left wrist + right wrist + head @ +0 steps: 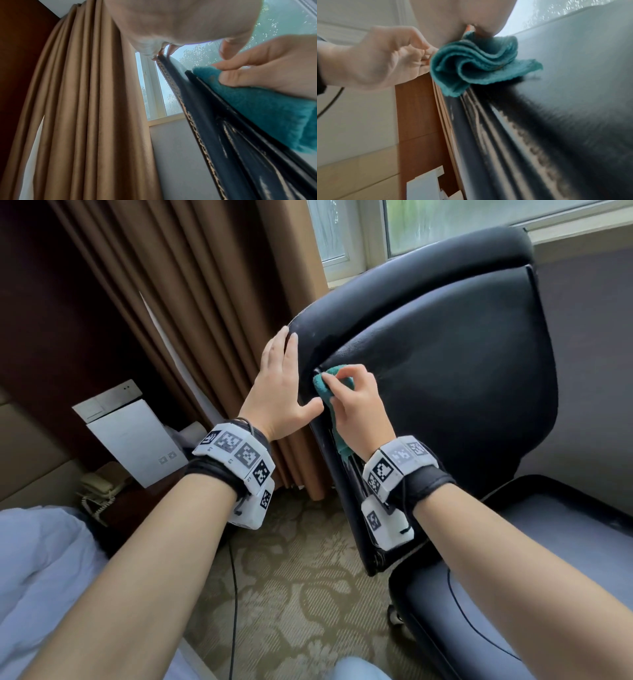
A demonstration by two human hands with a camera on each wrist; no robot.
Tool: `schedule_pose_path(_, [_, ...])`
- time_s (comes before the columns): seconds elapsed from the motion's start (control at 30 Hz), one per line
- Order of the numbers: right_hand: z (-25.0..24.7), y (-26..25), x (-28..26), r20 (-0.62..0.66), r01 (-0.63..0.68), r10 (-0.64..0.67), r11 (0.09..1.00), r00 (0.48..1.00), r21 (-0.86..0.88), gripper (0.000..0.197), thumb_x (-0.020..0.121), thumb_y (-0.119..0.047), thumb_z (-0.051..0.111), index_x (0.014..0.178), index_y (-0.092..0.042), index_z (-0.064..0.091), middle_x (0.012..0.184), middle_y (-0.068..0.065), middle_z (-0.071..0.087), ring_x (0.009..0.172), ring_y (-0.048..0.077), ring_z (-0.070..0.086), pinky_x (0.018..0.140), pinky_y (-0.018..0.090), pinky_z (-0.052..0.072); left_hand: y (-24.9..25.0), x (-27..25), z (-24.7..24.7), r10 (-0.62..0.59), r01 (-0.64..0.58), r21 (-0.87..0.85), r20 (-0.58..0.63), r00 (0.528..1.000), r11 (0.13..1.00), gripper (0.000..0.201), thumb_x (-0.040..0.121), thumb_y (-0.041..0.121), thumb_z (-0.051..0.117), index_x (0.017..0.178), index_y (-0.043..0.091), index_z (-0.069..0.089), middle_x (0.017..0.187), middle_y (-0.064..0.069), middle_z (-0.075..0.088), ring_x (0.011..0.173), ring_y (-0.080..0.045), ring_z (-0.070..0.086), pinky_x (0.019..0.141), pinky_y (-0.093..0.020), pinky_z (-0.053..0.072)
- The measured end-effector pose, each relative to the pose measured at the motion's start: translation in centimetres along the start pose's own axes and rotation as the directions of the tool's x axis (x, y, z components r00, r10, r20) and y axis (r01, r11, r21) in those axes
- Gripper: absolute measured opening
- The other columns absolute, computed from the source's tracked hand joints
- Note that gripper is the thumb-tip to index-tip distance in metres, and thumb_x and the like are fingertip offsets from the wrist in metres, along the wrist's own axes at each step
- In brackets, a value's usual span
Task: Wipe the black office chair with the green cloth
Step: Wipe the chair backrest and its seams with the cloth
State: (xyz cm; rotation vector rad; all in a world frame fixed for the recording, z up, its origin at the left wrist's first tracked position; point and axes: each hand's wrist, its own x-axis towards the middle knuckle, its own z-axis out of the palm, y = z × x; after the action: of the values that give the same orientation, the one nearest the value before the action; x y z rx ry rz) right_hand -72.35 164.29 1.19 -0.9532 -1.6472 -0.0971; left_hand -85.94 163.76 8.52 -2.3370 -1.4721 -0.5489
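Observation:
The black office chair (445,364) faces me with its backrest tilted, and its worn left edge (214,128) shows cracked seams. My right hand (356,398) grips a bunched green cloth (325,383) and presses it on the backrest's front beside the left seam. The cloth's folds (471,65) hang below the right palm (462,13), and its thick edge (257,105) lies against the seam. My left hand (281,385) rests on the backrest's left edge just beside the cloth. Its fingers are straight along the rim and its thumb is on the front.
A brown curtain (205,302) hangs right behind the chair's left edge, under a window (445,220). The chair seat (548,559) is at lower right. A bed with white bedding (41,577), a telephone (97,484) and a floor cable (234,594) lie to the left on patterned carpet (291,577).

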Motion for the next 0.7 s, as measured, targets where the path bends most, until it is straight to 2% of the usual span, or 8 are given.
schedule_pose_path(0.13, [-0.3,1.2,-1.7,0.01,0.029,-0.029,1.0,1.0,0.011,0.032,0.081,0.002,0.049,0.108,0.001,0.066,0.105,0.02,0.055,0.093,0.036,0.053,0.078,0.038,0.052,-0.1,0.0,0.3,0.012,-0.013,-0.015,-0.018,1.0,1.0,0.101,0.069,0.056,0.033,0.145,-0.009,0.015,0.153,-0.025,0.011,0.142,-0.037,0.008,0.113,-0.026,0.0])
schedule_pose_path(0.27, [-0.5,2.3,-7.0,0.063,-0.003,0.002,1.0,0.998,0.016,0.038,0.085,-0.012,0.037,0.11,-0.001,0.065,0.11,0.01,0.047,0.098,0.024,0.045,0.082,0.03,0.049,-0.1,0.0,0.3,0.006,-0.006,-0.01,-0.02,1.0,1.0,0.101,0.07,0.055,0.034,0.145,-0.009,0.015,0.153,-0.025,0.011,0.142,-0.037,0.007,0.114,-0.028,0.001])
schedule_pose_path(0.33, [-0.9,2.8,-8.8,0.092,-0.022,0.021,1.0,0.995,0.009,0.034,0.085,-0.008,0.042,0.111,-0.001,0.065,0.111,0.007,0.044,0.099,0.021,0.043,0.082,0.028,0.047,0.1,0.0,0.3,0.0,0.0,-0.013,-0.021,1.0,1.0,0.097,0.072,0.051,0.04,0.145,-0.008,0.014,0.153,-0.025,0.01,0.143,-0.036,0.007,0.115,-0.029,0.002])
schedule_pose_path(0.43, [-1.6,2.8,-9.3,0.167,-0.065,0.065,0.998,0.984,-0.005,0.036,0.08,0.007,0.055,0.115,-0.001,0.062,0.113,0.017,0.05,0.102,0.029,0.049,0.084,0.03,0.048,0.4,0.0,0.1,-0.014,0.014,-0.02,-0.025,1.0,1.0,0.094,0.074,0.043,0.048,0.146,-0.007,0.013,0.154,-0.023,0.009,0.143,-0.034,0.005,0.116,-0.031,0.004])
schedule_pose_path(0.53, [-2.0,2.5,-9.1,0.214,-0.127,0.118,0.992,0.97,0.028,0.039,0.08,0.011,0.058,0.118,-0.001,0.06,0.114,0.018,0.049,0.105,0.032,0.049,0.087,0.029,0.044,0.2,0.1,-0.2,-0.009,0.009,-0.009,-0.025,1.0,1.0,0.094,0.074,0.042,0.048,0.146,-0.006,0.013,0.154,-0.022,0.008,0.143,-0.032,0.005,0.115,-0.028,0.002])
schedule_pose_path(0.7, [-2.8,2.1,-7.1,0.118,-0.221,0.201,0.956,0.972,0.194,0.039,0.082,0.009,0.053,0.118,-0.003,0.061,0.107,0.013,0.049,0.101,0.024,0.051,0.092,0.027,0.044,-0.4,0.1,-0.4,-0.014,0.009,-0.129,-0.034,0.999,0.992,0.087,0.075,0.037,0.048,0.147,0.001,0.017,0.155,-0.015,0.01,0.143,-0.026,0.007,0.114,-0.025,0.003])
